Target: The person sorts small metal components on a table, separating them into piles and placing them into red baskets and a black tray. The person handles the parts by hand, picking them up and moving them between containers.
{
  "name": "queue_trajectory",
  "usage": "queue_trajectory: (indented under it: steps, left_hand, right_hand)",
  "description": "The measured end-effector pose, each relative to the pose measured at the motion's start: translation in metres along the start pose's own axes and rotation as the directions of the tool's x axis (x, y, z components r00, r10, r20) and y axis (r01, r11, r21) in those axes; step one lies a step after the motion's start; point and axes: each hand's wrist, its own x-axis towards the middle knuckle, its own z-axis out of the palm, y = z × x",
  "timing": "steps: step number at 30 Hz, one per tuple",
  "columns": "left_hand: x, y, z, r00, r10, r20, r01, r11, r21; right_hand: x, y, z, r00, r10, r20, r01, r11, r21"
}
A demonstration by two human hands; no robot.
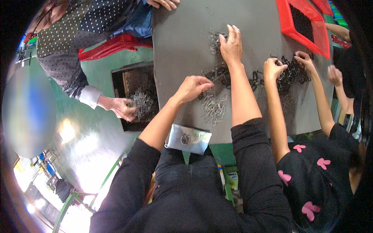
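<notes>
My left hand (192, 88) reaches to the near part of the grey table, its thumb and fingers pinched together beside small dark clips (220, 74). Whatever lies between those fingertips is too small to make out. Just below it spreads a loose pile of silvery wire hooks (213, 107). Farther up the table, my right hand (232, 46) has its fingers stretched and its thumb apart. It rests at the right edge of another heap of thin metal hooks (214, 42), with nothing visible in its grasp.
To my right, a person's hands (275, 70) handle dark pieces (289, 73). A red basket (285, 23) holding black pieces stands far right. At left, another person's hand (123, 109) is over wire hooks in a black tray (118, 81). A pale blue pouch (198, 144) lies at my lap.
</notes>
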Motion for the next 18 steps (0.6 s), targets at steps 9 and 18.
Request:
queue_trajectory:
  steps: [9,18]
  left_hand:
    - [-0.010,-0.016,-0.004,0.993,-0.115,-0.027,0.098,0.933,-0.347]
    - [-0.015,-0.025,-0.002,0.992,-0.114,0.050,0.124,0.931,-0.344]
  right_hand:
    - [0.024,-0.024,0.039,0.779,-0.429,0.458,0.561,0.802,-0.203]
    - [-0.056,-0.030,-0.065,0.984,0.036,0.173,-0.080,0.963,0.259]
